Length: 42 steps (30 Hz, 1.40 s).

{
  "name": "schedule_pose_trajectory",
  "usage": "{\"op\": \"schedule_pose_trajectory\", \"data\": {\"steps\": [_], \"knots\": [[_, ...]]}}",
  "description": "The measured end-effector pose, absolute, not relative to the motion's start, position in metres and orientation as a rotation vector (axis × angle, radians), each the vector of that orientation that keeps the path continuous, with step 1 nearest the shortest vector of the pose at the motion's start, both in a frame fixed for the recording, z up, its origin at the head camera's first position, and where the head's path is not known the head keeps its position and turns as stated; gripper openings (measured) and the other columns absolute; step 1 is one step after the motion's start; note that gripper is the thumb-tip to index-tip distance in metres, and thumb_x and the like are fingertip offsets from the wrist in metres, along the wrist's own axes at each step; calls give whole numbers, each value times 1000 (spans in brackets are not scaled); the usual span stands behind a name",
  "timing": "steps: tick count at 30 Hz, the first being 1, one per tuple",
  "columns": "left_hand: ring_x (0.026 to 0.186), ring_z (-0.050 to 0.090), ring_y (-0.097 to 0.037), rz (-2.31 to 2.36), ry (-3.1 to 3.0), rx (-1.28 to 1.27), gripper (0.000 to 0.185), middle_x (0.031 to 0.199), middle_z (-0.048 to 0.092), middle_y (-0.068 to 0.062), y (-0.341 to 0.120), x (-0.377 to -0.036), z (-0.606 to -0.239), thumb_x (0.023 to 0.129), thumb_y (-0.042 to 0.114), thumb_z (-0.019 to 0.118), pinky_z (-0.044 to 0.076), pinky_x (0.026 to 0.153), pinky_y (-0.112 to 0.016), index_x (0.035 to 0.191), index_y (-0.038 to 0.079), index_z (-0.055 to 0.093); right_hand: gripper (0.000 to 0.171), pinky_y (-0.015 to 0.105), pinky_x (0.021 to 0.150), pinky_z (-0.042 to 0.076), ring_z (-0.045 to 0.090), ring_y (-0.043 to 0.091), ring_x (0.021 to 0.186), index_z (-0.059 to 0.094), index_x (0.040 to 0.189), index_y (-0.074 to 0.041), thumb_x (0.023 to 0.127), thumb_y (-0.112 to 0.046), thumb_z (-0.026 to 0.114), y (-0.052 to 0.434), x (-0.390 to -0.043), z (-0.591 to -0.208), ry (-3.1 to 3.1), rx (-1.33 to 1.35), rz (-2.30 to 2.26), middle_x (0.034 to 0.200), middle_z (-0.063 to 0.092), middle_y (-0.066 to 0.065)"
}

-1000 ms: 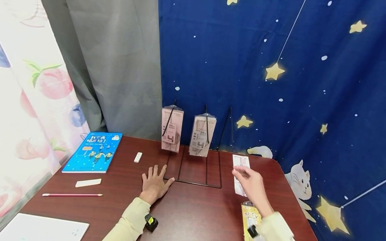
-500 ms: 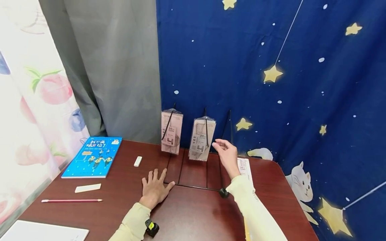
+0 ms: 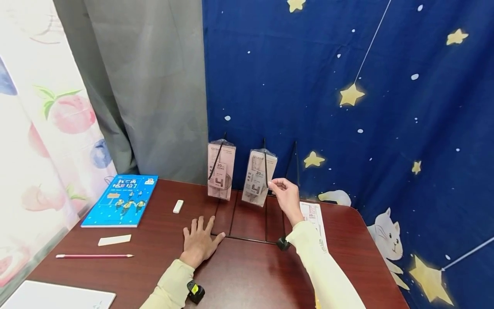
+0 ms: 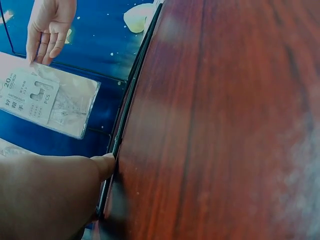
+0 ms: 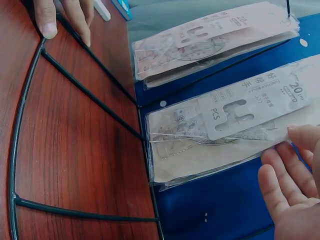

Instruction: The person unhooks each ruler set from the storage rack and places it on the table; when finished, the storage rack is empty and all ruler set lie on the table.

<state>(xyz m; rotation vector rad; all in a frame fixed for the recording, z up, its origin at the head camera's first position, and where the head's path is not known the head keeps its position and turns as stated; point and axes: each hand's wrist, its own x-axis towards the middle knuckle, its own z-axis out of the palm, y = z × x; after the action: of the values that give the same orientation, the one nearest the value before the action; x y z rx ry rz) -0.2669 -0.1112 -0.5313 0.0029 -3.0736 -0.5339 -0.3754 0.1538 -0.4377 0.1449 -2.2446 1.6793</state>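
Observation:
On a black wire rack (image 3: 251,239), clear packets of plastic rulers hang from two hooks. My right hand (image 3: 287,198) pinches the right edge of the ruler set packet (image 3: 257,178) on the middle hook; in the right wrist view its thumb lies on the front and the fingers (image 5: 280,165) are behind. The pinkish ruler set packet (image 3: 221,171) on the left hook hangs beside it, apart from both hands. My left hand (image 3: 198,242) rests spread on the table, its thumb (image 4: 102,165) touching the rack's base wire. Part of the right hook is behind my right hand.
A ruler set packet (image 3: 314,219) lies flat at the right, partly under my right sleeve. On the left are a blue book (image 3: 119,201), a small white block (image 3: 178,206), a white strip (image 3: 114,240), a pencil (image 3: 94,256) and a white pad (image 3: 58,296). Curtains stand behind.
My right hand has moved left and up from above the packet lying on the table to the middle hanging packet and taken its edge, tilting it slightly. My left hand has stayed put.

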Motion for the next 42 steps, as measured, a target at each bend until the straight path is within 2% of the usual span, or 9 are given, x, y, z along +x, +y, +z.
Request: {"op": "schedule_pose_trajectory", "data": {"steps": [5,8,15,18,21,25,32,38,42], "knots": [[150,32,-49,-541,-3084,6,72,160,38,-28,-111,-267,-531,102,56,55,26,115,-73,158,13,42,18,31,75,62,77,28,84,76,108,0,94,-12,76,155,-373,-438,-2257,201,1708,97,79,19],[150,33,-49,-537,-3086,5,73,159,38,-28,-110,-266,-531,101,56,56,26,115,-73,158,12,43,24,31,77,62,77,31,89,76,117,0,95,-10,75,156,-369,-438,-2259,231,1707,103,78,22],[149,34,-49,-526,-3070,3,72,158,40,-28,-110,-266,-533,101,56,56,28,114,-73,157,12,44,24,39,79,63,78,30,86,76,116,3,94,-8,76,155,-354,-435,-2273,250,1727,105,78,24],[149,34,-49,-535,-3072,1,72,158,39,-28,-109,-265,-535,101,55,57,27,114,-73,157,12,44,25,33,77,63,77,26,81,77,115,3,93,-9,77,157,-346,-433,-2283,265,1721,104,78,23],[149,34,-49,-524,-3063,-4,72,158,40,-28,-109,-266,-536,101,56,56,28,114,-72,157,12,44,24,25,72,62,75,15,74,76,115,4,93,-8,77,160,-340,-432,-2283,275,1743,104,78,24],[148,35,-49,-512,-3054,-5,71,157,41,-28,-109,-266,-535,101,55,57,29,113,-72,156,12,46,24,28,71,63,74,9,71,74,116,7,95,-6,74,164,-330,-429,-2281,295,1812,105,77,27],[149,34,-49,-497,-3082,-4,73,158,40,-28,-109,-267,-532,101,57,55,29,112,-72,158,13,43,23,37,76,64,76,13,72,76,114,4,94,-8,75,170,-309,-427,-2329,308,1798,102,77,25],[150,32,-49,-517,-3086,9,73,160,38,-28,-110,-268,-533,102,57,54,27,114,-73,159,13,42,20,25,73,61,77,23,75,77,111,0,93,-8,77,172,-291,-426,-2357,291,1764,98,78,21],[150,32,-49,-527,-3080,12,73,159,38,-28,-110,-268,-534,101,56,56,26,115,-73,158,13,42,20,22,74,60,75,15,73,78,111,-1,93,-9,77,173,-280,-426,-2381,311,1726,97,78,20]]}}
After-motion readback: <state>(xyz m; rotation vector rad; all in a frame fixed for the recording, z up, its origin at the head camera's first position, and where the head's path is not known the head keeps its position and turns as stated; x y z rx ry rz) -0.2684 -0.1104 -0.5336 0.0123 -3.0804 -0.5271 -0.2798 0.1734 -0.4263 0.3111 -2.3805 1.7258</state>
